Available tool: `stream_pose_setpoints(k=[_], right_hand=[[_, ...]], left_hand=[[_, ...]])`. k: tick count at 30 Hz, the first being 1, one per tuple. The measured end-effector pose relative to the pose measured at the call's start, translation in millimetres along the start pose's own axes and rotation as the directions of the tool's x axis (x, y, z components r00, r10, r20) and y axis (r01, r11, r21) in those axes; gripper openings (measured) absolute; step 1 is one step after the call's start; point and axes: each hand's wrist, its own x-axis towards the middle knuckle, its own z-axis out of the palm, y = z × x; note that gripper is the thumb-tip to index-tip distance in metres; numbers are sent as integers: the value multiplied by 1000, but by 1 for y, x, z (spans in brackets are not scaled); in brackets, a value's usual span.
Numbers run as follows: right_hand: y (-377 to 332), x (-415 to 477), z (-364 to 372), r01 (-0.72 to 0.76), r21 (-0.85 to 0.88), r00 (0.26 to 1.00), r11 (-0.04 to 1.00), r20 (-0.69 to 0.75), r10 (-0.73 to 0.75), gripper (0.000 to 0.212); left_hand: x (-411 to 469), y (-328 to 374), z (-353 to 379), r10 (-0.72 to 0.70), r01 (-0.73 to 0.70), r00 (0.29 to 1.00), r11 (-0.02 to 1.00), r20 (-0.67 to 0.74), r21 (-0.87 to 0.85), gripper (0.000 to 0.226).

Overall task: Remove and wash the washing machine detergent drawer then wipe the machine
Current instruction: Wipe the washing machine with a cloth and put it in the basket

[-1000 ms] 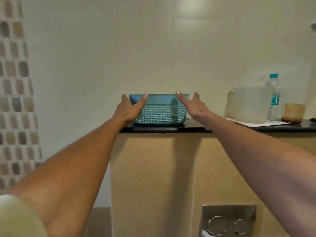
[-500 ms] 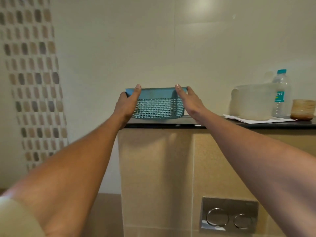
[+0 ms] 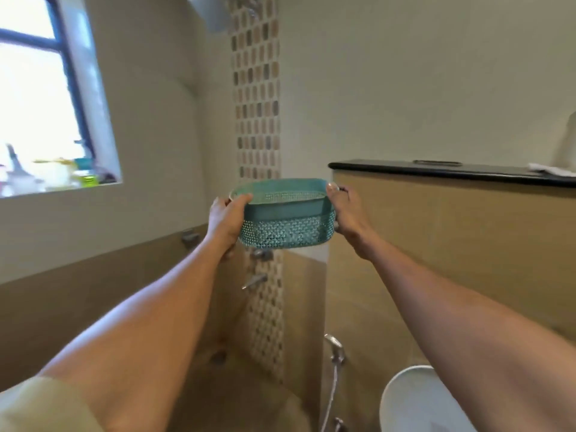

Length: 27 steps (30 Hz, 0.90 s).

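Teal basket [image 3: 285,222], a rounded plastic tub with a solid upper band and a perforated lower wall, hangs in the air between two outstretched bare arms, just left of the black-topped ledge [image 3: 452,173] and a little below the level of its top. Its rim tips slightly toward the camera, so part of the far inner wall shows. The left hand [image 3: 223,221] grips the end farther from the ledge, thumb hooked over the rim and the fingers hidden behind and under that end. The right hand [image 3: 347,219] grips the end nearer the ledge, thumb laid on the rim and fingers wrapped round the side wall. A pale sleeve [image 3: 37,406] covers the left upper arm. Left of the ledge, directly behind the basket, a vertical mosaic tile strip [image 3: 257,104] runs up the wall, with a chrome tap spout [image 3: 255,280] on it below the basket. On top of the ledge lie a flat dark object [image 3: 436,163] and, at its far right end, something white [image 3: 551,169], too blurred to name. Below the ledge, by the left edge of its beige tiled face, a hand shower [image 3: 335,346] hangs with its hose trailing down, and a white toilet lid [image 3: 414,400] sits just to its right. Far left of the ledge, a bright window [image 3: 34,104] with a dark frame has blurred coloured items along its sill.
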Motion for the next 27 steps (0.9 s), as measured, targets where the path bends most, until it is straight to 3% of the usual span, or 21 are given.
stream_pose_setpoints(k=[3,5,9,10,15,20,22,27], right_hand=[[3,-50,55,-58,-3,989,998,133,58,70],[9,-74,92,-90,5,977,996,194,87,57],[26,-116,178,-168,-45,921,985,348,173,78],[33,-125,204,-166,-71,904,984,387,180,74],[32,-191,318,-137,-161,820,978,535,203,23],[42,-255,440,-102,-202,721,974,660,212,30],[51,-279,483,-97,-240,678,966,695,240,35],[77,-315,557,-102,-326,624,940,715,316,43]], left_hand=[[-42,-17,-75,-70,73,992,997,-104,24,39],[-64,-31,-122,-100,109,981,993,-167,47,30],[-101,-49,-219,-144,182,934,979,-326,90,22],[-110,-52,-246,-157,201,917,976,-368,82,21],[-149,-76,-376,-255,300,830,954,-496,12,25],[-176,-109,-503,-343,410,742,912,-576,-15,26],[-177,-124,-546,-378,464,718,886,-584,-3,14],[-165,-170,-619,-460,587,665,809,-588,32,8]])
